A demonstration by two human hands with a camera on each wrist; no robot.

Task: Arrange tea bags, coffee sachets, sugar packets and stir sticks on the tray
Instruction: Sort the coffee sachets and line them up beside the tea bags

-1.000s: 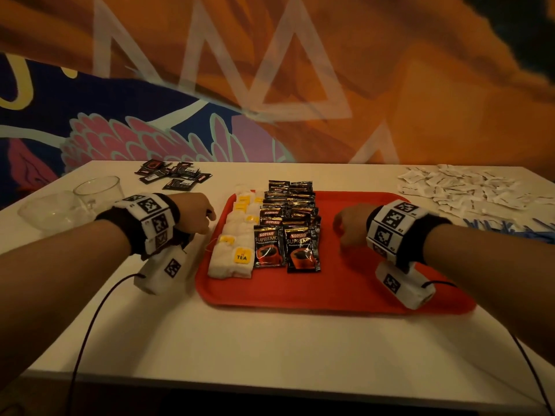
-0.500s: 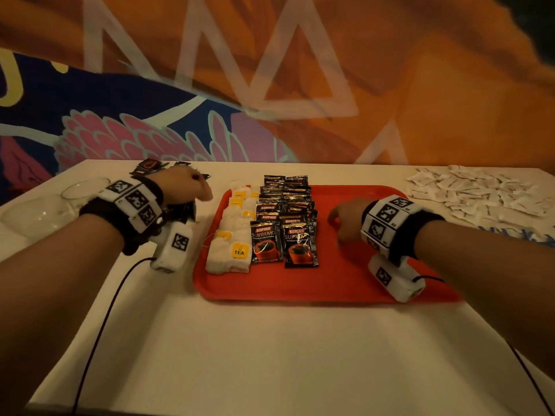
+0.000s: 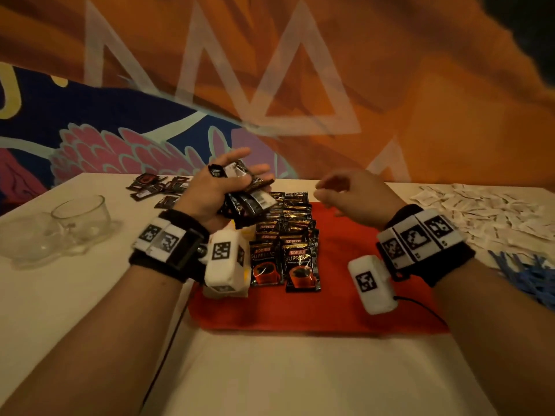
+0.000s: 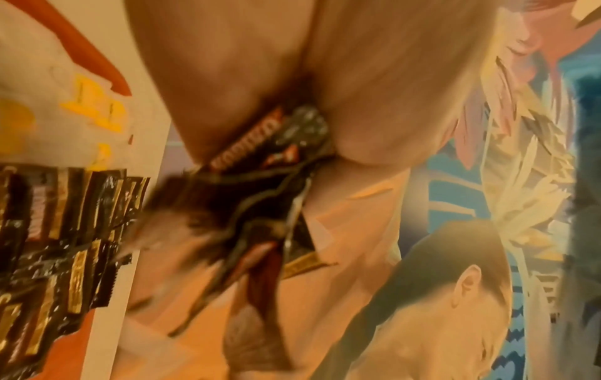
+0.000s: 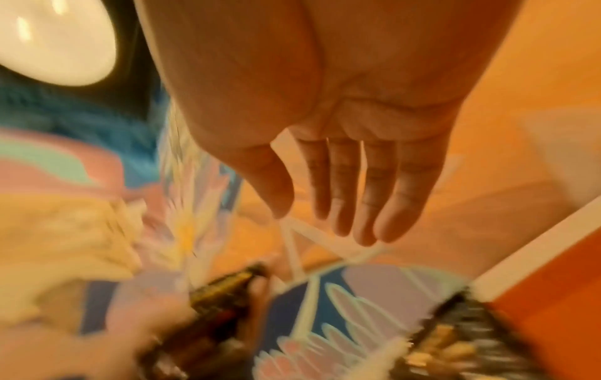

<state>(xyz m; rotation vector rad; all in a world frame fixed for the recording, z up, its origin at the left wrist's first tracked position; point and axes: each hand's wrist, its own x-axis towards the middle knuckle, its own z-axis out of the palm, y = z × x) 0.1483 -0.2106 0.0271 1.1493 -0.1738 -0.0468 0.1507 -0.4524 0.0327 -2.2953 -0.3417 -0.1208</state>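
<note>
Left hand [image 3: 216, 190] clenched, right hand [image 3: 357, 196] slack.

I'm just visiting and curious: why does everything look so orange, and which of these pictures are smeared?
Head view: warm, dim light tints the white table orange; mostly sharp, edges bowed by the wide lens. Left wrist view: coffee sachets in the left hand streak with blur. Right wrist view: right hand fairly clear, background smeared, a bright lamp glaring.

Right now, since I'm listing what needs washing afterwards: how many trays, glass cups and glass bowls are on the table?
Red tray: 1
Glass cup: 1
Glass bowl: 1
Total: 3
</note>
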